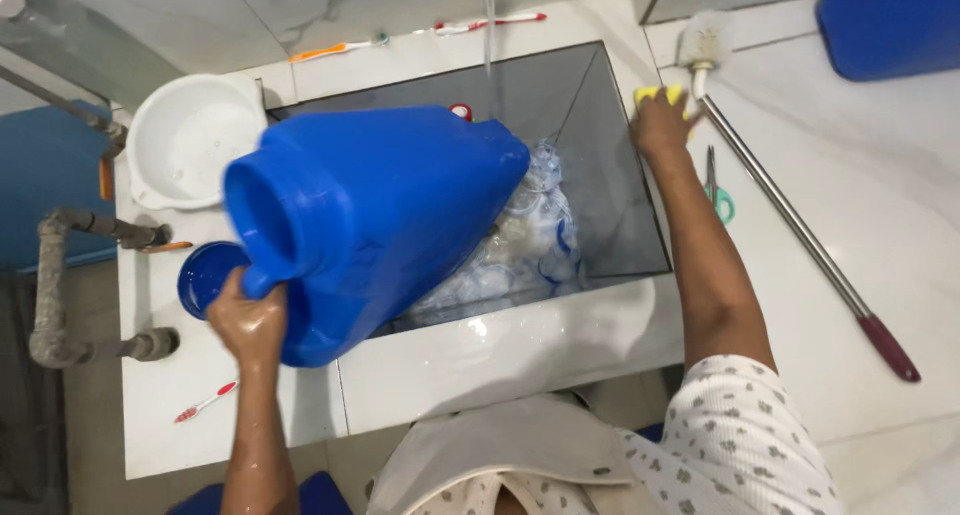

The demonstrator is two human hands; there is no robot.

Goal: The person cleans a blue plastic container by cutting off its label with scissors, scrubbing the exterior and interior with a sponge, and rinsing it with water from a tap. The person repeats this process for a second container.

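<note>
One blue jug, one yellow sponge, three toothbrushes, two busy hands.

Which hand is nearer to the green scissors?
Right. The right hand lies just left of the green scissors, by the sink rim; the left hand is far left, holding the blue jug.
</note>
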